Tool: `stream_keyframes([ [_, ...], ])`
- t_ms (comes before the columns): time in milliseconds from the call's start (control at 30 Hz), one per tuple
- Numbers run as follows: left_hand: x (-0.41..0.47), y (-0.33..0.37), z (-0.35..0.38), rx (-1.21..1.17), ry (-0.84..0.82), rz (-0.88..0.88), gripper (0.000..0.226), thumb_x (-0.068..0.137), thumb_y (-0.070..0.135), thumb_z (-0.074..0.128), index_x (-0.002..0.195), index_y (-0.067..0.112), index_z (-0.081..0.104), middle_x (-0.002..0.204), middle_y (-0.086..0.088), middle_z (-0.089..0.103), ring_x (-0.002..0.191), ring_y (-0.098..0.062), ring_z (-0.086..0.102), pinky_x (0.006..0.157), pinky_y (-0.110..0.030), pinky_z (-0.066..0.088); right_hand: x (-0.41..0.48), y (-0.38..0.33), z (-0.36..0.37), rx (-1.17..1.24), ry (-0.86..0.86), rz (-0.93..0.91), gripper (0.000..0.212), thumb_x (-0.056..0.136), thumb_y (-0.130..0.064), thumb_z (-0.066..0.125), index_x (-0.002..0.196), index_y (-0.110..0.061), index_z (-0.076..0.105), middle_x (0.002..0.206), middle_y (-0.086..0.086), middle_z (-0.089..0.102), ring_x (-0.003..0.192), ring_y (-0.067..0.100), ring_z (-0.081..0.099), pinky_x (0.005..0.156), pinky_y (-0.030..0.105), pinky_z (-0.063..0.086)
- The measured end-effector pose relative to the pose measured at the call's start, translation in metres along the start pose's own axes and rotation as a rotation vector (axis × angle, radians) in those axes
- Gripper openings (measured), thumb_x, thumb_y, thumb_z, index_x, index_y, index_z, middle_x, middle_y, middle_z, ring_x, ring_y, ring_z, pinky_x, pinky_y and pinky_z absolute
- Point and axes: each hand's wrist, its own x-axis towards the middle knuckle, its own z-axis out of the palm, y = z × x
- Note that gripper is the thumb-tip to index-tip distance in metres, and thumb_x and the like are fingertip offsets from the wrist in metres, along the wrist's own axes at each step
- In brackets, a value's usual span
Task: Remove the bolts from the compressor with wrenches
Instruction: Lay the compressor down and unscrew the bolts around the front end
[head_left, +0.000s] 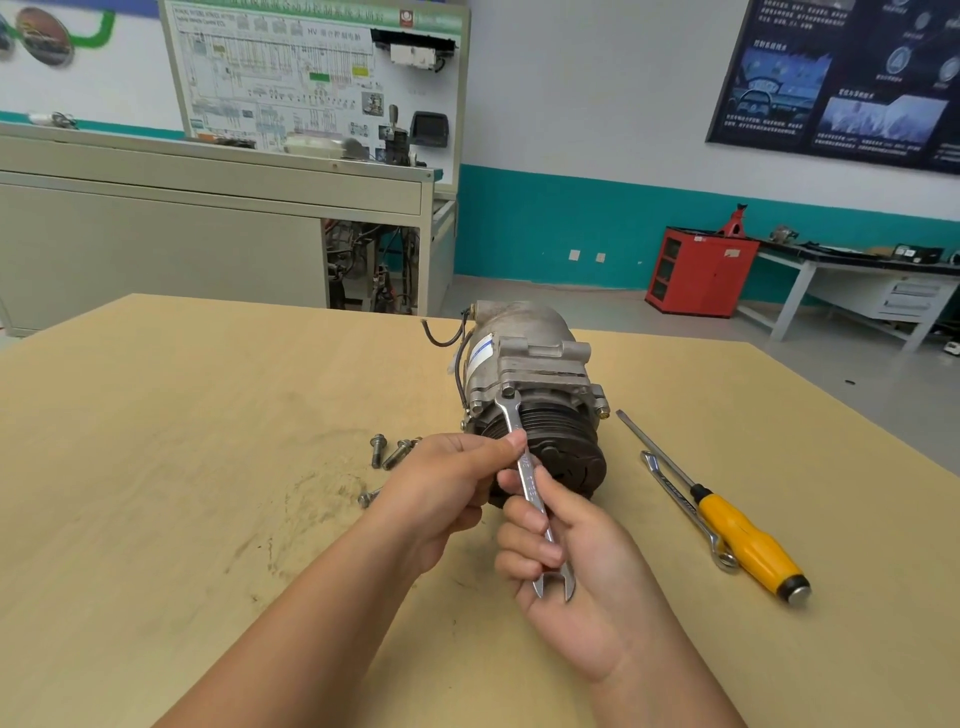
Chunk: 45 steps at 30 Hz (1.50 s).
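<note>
Workshop table (156, 415): compressor (535, 395) lies just beyond both hands. Left hand (447, 488) pinches the wrench (527, 478) mid-shaft, right hand (561, 551) grips its near end; the shaft runs away to a bolt (508, 389).

1. A left hand (441, 483) covers the near-left face of the compressor (530, 364) and part of one loose bolt (370, 496) on the table (156, 415).
2. A right hand (566, 545) wraps the wrench (524, 467), hiding its lower shaft; the stamped size is too small to read.
3. A second wrench (675, 499) lies partly under the screwdriver (727, 525).
4. Both forearms run off the bottom edge.
5. Text on the wall board (311, 73) and the dark poster (857, 78), itself cut off at right, is illegible.
</note>
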Motion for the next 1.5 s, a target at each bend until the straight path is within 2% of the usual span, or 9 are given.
stream_keyframes([
  [267,0.002,-0.003,0.003,0.146,0.133,0.121,0.036,0.079,0.041,0.068,0.059,0.011,0.062,0.042,0.011,0.038,0.037,-0.002,0.032,0.038,-0.009,0.027,-0.004,-0.008,0.005,0.188,-0.026,0.100,0.019,0.073,-0.020,0.059,0.066,-0.002,0.060,0.047,-0.001,0.042,0.029,0.006,0.039,0.030,0.012,0.032],
  [400,0.001,0.000,0.001,0.035,0.047,0.093,0.036,0.070,0.047,0.069,0.051,0.020,0.058,0.052,0.003,0.040,0.046,-0.008,0.031,0.046,-0.018,0.024,-0.005,-0.008,0.016,0.114,0.012,0.071,0.018,0.067,-0.019,0.064,0.058,-0.004,0.064,0.046,-0.001,0.049,0.031,0.006,0.048,0.031,0.013,0.038],
  [567,-0.001,0.000,0.001,-0.099,-0.037,0.019,0.054,0.058,0.050,0.072,0.087,0.007,0.059,0.055,-0.003,0.038,0.048,-0.011,0.031,0.050,-0.023,0.022,0.000,-0.004,0.020,-0.007,0.065,0.018,0.014,0.064,-0.020,0.067,0.069,-0.008,0.062,0.048,0.000,0.054,0.034,0.007,0.052,0.033,0.014,0.040],
  [733,-0.002,0.003,-0.004,-0.226,-0.091,-0.053,0.026,0.072,0.033,0.064,0.056,0.012,0.064,0.039,0.004,0.045,0.030,-0.006,0.041,0.033,-0.013,0.035,-0.002,-0.001,0.013,-0.012,-0.079,0.051,0.026,0.075,-0.024,0.058,0.079,-0.002,0.071,0.062,0.005,0.061,0.045,0.014,0.060,0.042,0.021,0.048],
  [800,-0.002,0.004,-0.006,-0.246,-0.077,-0.066,0.024,0.070,0.030,0.063,0.058,0.012,0.073,0.038,0.006,0.044,0.030,-0.005,0.040,0.033,-0.013,0.035,-0.001,0.002,0.010,-0.015,-0.116,0.052,0.026,0.075,-0.021,0.057,0.080,-0.002,0.074,0.065,0.006,0.063,0.049,0.015,0.061,0.045,0.022,0.049],
  [967,-0.003,0.002,-0.007,-0.220,-0.081,-0.071,0.021,0.072,0.028,0.063,0.062,0.013,0.075,0.042,0.006,0.046,0.033,-0.004,0.044,0.032,-0.014,0.036,0.003,0.007,0.006,0.000,-0.061,0.056,0.019,0.073,-0.020,0.059,0.072,-0.005,0.071,0.062,0.005,0.060,0.047,0.014,0.058,0.044,0.021,0.048],
  [1133,-0.002,-0.002,-0.007,-0.040,0.004,0.002,0.027,0.067,0.042,0.068,0.067,0.016,0.074,0.051,0.005,0.049,0.049,-0.010,0.035,0.048,-0.022,0.024,0.004,0.008,0.002,-0.065,-0.004,0.046,0.015,0.072,-0.021,0.062,0.070,-0.008,0.069,0.059,0.002,0.056,0.043,0.011,0.051,0.041,0.019,0.042],
  [1267,-0.003,-0.001,-0.003,0.031,0.077,0.054,0.031,0.063,0.048,0.068,0.064,0.017,0.074,0.043,0.011,0.038,0.042,-0.006,0.026,0.041,-0.016,0.022,0.003,0.005,0.000,-0.040,0.056,0.032,0.014,0.068,-0.017,0.064,0.075,-0.005,0.063,0.057,0.003,0.051,0.039,0.009,0.045,0.036,0.017,0.038],
  [1500,0.000,-0.003,0.006,0.147,0.217,0.143,0.026,0.081,0.035,0.069,0.060,0.020,0.072,0.041,0.017,0.049,0.039,0.005,0.044,0.050,-0.020,0.030,-0.004,-0.003,0.003,-0.057,0.144,-0.024,0.010,0.084,-0.010,0.058,0.079,-0.001,0.058,0.051,0.003,0.049,0.031,0.004,0.040,0.030,0.012,0.033],
])
